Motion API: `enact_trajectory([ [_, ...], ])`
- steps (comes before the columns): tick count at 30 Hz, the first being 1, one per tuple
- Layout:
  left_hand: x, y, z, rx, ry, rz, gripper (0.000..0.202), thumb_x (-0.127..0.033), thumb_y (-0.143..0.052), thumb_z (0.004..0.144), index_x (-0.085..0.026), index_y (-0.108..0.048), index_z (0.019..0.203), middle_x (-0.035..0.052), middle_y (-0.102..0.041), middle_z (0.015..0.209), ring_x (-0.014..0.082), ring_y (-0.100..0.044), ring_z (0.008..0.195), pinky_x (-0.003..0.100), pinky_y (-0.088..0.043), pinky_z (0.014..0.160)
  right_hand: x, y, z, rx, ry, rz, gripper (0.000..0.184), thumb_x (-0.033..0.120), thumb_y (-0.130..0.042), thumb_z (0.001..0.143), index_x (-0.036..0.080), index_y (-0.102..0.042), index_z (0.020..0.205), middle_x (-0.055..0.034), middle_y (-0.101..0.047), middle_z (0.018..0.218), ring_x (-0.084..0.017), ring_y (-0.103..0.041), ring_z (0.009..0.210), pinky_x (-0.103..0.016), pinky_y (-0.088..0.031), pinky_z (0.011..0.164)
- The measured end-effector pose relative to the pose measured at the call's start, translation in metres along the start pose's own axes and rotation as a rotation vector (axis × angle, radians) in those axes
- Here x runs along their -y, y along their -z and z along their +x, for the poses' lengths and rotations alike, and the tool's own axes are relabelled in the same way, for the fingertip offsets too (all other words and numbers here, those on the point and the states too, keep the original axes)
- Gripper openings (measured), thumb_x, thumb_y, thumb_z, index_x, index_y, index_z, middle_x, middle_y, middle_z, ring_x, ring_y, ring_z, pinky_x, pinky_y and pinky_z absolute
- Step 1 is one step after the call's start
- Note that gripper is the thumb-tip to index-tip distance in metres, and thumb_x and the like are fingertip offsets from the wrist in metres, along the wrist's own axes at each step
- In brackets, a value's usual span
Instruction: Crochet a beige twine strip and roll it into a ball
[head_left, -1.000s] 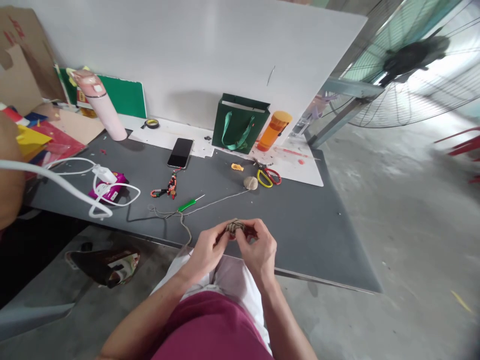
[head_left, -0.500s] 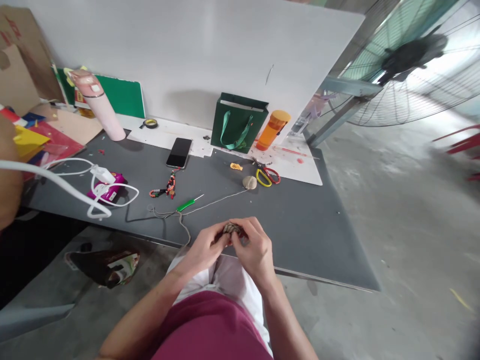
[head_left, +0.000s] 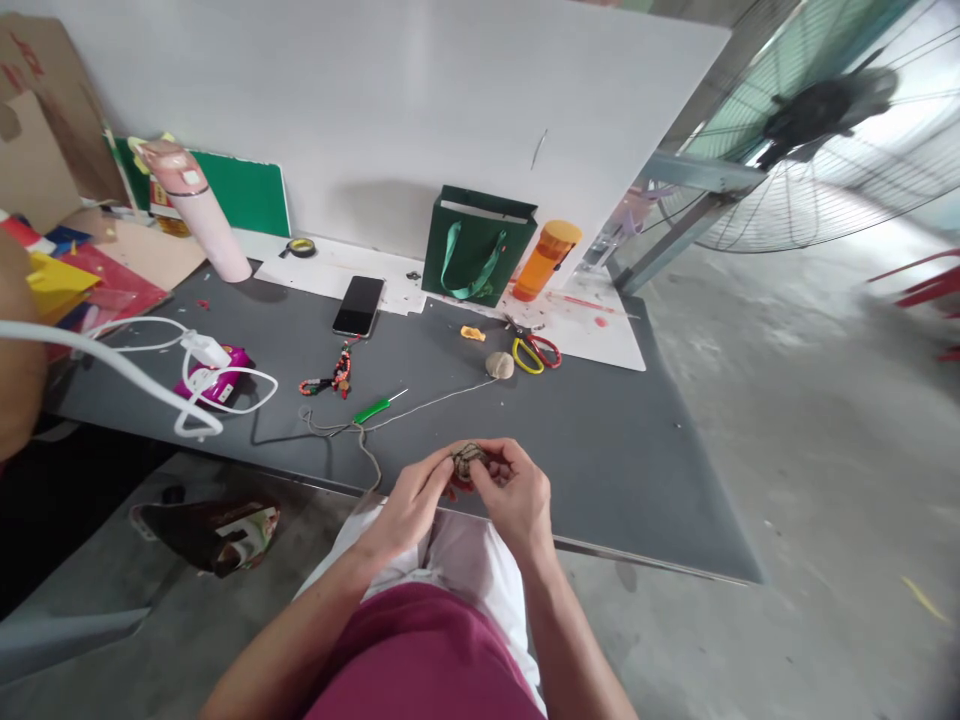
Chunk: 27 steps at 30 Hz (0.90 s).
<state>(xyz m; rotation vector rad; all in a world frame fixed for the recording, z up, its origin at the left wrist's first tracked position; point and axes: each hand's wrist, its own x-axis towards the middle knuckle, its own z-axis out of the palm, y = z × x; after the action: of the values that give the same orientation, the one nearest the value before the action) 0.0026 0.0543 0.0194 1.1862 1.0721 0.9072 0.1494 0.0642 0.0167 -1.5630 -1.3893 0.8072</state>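
Note:
Between both hands is a small brownish-grey piece of knotted yarn work (head_left: 469, 461), held just above the table's front edge. My left hand (head_left: 417, 502) pinches its left side with thumb and fingers. On its right side, my right hand (head_left: 517, 490) grips it, thumb pressed on the front and fingers curled behind. The fingers partly cover the piece. A strand of grey yarn (head_left: 369, 455) lies over the table edge near my left hand. It runs past a green-handled crochet hook (head_left: 372, 411) to a small ball of yarn (head_left: 499, 366).
Behind lie red-and-yellow-handled scissors (head_left: 534, 354), a phone (head_left: 358, 306) and a beaded strap (head_left: 343, 372). A green paper bag (head_left: 478, 247) and orange bottle (head_left: 546, 262) stand by the white board. At left are a pink bottle (head_left: 196, 210), a purple power socket (head_left: 225, 378) and white cables.
My right hand has shifted slightly right, its thumb now on the front of the yarn piece. More of the piece shows between my hands. Things on the table have not moved.

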Motion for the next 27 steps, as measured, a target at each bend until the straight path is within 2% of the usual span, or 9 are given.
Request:
enact_trajectory([
  [2, -0.001, 0.001, 0.0, -0.009, 0.052, -0.028, 0.044, -0.039, -0.044, 0.101, -0.017, -0.071, 0.128, 0.0074, -0.078, 0.1, 0.0195, -0.066, 0.08, 0.029, -0.055, 0.075, -0.002, 0.0, 0.0, 0.041, -0.046, 0.065, 0.017, 0.028, -0.061, 0.076, 0.019, -0.071, 0.086, -0.0042, -0.075, 0.072, -0.017, -0.068, 0.055, -0.027, -0.058, 0.054],
  [5, 0.0, -0.001, 0.0, -0.03, 0.0, 0.042, 0.043, -0.037, -0.043, 0.102, -0.016, -0.07, 0.127, 0.008, -0.078, 0.102, 0.0197, -0.066, 0.082, 0.03, -0.055, 0.078, -0.001, -0.001, 0.0, 0.06, -0.07, 0.085, 0.019, 0.029, -0.061, 0.075, 0.019, -0.071, 0.087, -0.003, -0.073, 0.067, -0.016, -0.067, 0.052, -0.026, -0.056, 0.052],
  [10, 0.006, -0.009, -0.002, -0.036, -0.119, 0.135, 0.042, -0.031, -0.044, 0.102, -0.016, -0.061, 0.136, 0.0106, -0.074, 0.122, 0.0216, -0.069, 0.099, 0.032, -0.053, 0.09, 0.006, -0.004, -0.002, -0.058, 0.015, -0.063, 0.016, 0.029, -0.059, 0.073, 0.02, -0.069, 0.08, -0.004, -0.074, 0.071, -0.017, -0.067, 0.056, -0.027, -0.056, 0.056],
  [14, 0.008, -0.014, -0.003, -0.09, -0.149, 0.199, 0.04, -0.021, -0.048, 0.097, -0.017, -0.058, 0.136, 0.0123, -0.07, 0.131, 0.0236, -0.066, 0.116, 0.034, -0.05, 0.1, 0.006, -0.005, -0.003, -0.029, 0.013, -0.082, 0.012, 0.03, -0.057, 0.075, 0.021, -0.066, 0.078, -0.0021, -0.073, 0.068, -0.017, -0.067, 0.055, -0.027, -0.056, 0.056],
  [16, 0.007, -0.014, -0.002, -0.1, -0.155, 0.231, 0.037, -0.019, -0.045, 0.098, -0.019, -0.06, 0.131, 0.0112, -0.072, 0.126, 0.0224, -0.068, 0.111, 0.034, -0.051, 0.098, 0.004, -0.004, -0.004, -0.014, 0.056, -0.114, 0.014, 0.028, -0.057, 0.076, 0.021, -0.067, 0.084, -0.0022, -0.073, 0.071, -0.017, -0.068, 0.057, -0.027, -0.056, 0.058],
  [20, 0.005, -0.008, 0.001, -0.063, -0.139, 0.264, 0.033, -0.018, -0.042, 0.098, -0.017, -0.067, 0.119, 0.0096, -0.076, 0.107, 0.0211, -0.07, 0.092, 0.033, -0.053, 0.088, 0.002, -0.002, -0.005, 0.019, 0.272, -0.216, 0.034, 0.02, -0.052, 0.082, 0.022, -0.072, 0.109, -0.0055, -0.071, 0.092, -0.015, -0.066, 0.064, -0.027, -0.056, 0.062],
  [23, 0.001, -0.003, 0.002, -0.034, -0.125, 0.255, 0.033, -0.017, -0.042, 0.096, -0.016, -0.068, 0.118, 0.0089, -0.076, 0.104, 0.021, -0.069, 0.09, 0.032, -0.054, 0.084, 0.003, -0.001, -0.005, 0.026, 0.329, -0.206, 0.03, 0.017, -0.051, 0.083, 0.022, -0.075, 0.1, -0.0048, -0.068, 0.088, -0.014, -0.063, 0.063, -0.025, -0.055, 0.061],
  [27, 0.001, -0.002, 0.0, -0.011, -0.131, 0.198, 0.042, -0.014, -0.045, 0.094, -0.017, -0.06, 0.133, 0.0101, -0.071, 0.127, 0.022, -0.066, 0.113, 0.033, -0.049, 0.1, 0.002, -0.002, -0.001, -0.017, 0.22, -0.132, 0.024, 0.02, -0.055, 0.078, 0.021, -0.075, 0.089, -0.0025, -0.068, 0.077, -0.014, -0.06, 0.057, -0.024, -0.054, 0.057],
])
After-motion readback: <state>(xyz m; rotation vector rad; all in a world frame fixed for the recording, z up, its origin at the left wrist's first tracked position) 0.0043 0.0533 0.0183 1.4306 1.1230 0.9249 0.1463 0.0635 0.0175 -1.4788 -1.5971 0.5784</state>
